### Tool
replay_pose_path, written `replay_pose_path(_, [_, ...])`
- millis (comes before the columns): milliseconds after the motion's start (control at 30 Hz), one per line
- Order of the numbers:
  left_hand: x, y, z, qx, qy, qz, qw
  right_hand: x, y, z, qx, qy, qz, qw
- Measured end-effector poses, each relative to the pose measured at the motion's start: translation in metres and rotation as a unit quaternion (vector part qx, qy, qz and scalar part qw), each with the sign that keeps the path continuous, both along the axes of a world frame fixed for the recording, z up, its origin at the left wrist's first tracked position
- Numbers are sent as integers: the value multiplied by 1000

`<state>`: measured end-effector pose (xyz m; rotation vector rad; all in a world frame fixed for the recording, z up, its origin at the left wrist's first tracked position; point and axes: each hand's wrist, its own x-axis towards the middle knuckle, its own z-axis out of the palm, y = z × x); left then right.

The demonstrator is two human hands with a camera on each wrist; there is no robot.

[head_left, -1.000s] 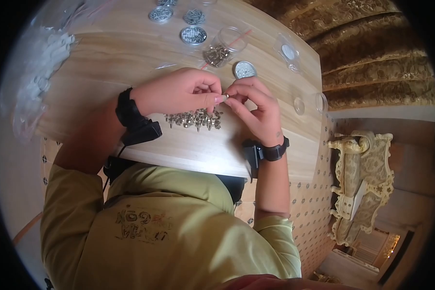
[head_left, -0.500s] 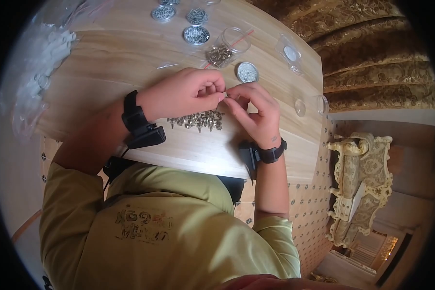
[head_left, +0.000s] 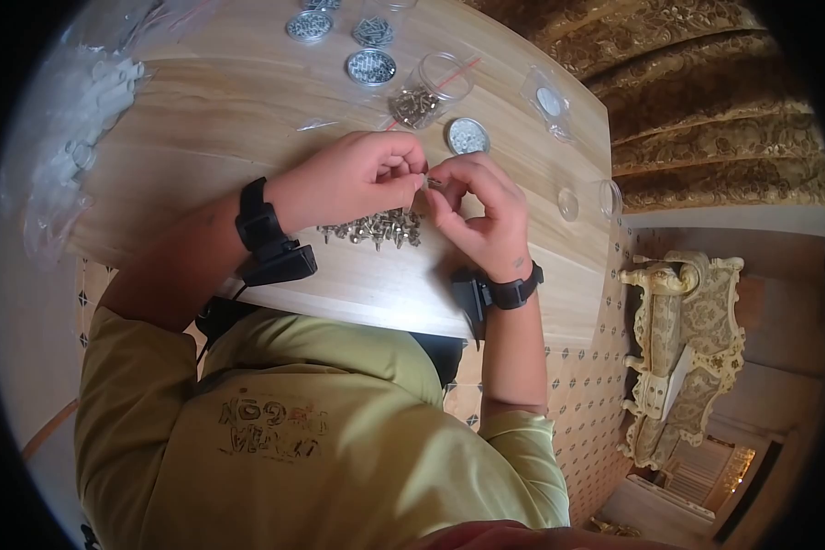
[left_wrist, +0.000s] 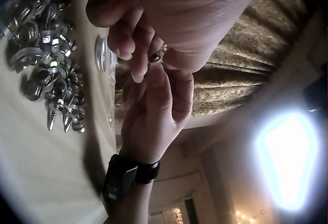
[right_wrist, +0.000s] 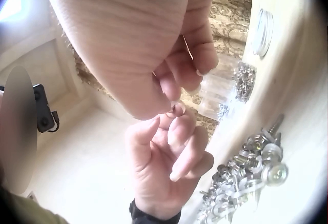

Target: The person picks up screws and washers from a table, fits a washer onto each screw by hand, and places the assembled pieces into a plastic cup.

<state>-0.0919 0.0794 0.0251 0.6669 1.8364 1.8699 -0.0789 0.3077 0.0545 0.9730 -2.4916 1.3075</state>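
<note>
My two hands meet fingertip to fingertip above the table. The right hand [head_left: 486, 215] pinches a small metal screw [head_left: 434, 181] between thumb and index finger; its shiny end [left_wrist: 156, 57] shows in the left wrist view. At the tips of the left hand [head_left: 357, 179] sits a small pale ring [right_wrist: 178, 110], pinched against the screw; fingers hide much of both. Below the hands lies a pile of screws [head_left: 376, 229], many with hex heads and washers, seen larger in the left wrist view. Beyond the right hand stands a round lid of small whitish pieces [head_left: 468, 137].
A clear jar [head_left: 442, 75] with screws lies farther back, beside round tins of metal hardware [head_left: 371, 67]. Plastic bags with pale pieces [head_left: 96, 110] spread along the left side. A small clear bag [head_left: 548, 101] and clear lids [head_left: 568, 203] are at right.
Both hands have stayed together, with slight finger shifts around the small parts. The metal piece shows more plainly at the right fingertips now. The left wrist has moved slightly right.
</note>
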Motion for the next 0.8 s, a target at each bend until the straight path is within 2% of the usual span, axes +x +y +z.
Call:
replay_pose_path(100, [0, 2, -5, 9, 1, 4, 1000, -1, 2, -1, 9, 0, 6, 1000])
replay_pose_path(167, [-1, 5, -8, 55, 13, 52, 997, -2, 2, -2, 12, 1, 9, 1000])
replay_pose_path(300, [0, 3, -3, 38, 11, 45, 998, -1, -1, -1, 17, 2, 3, 1000])
replay_pose_path(467, [-1, 2, 4, 72, -55, 53, 994, -2, 1, -1, 24, -7, -22, 999])
replay_pose_path(800, [-3, -1, -2, 58, -31, 39, 997, 0, -1, 5, 3, -31, -38, 999])
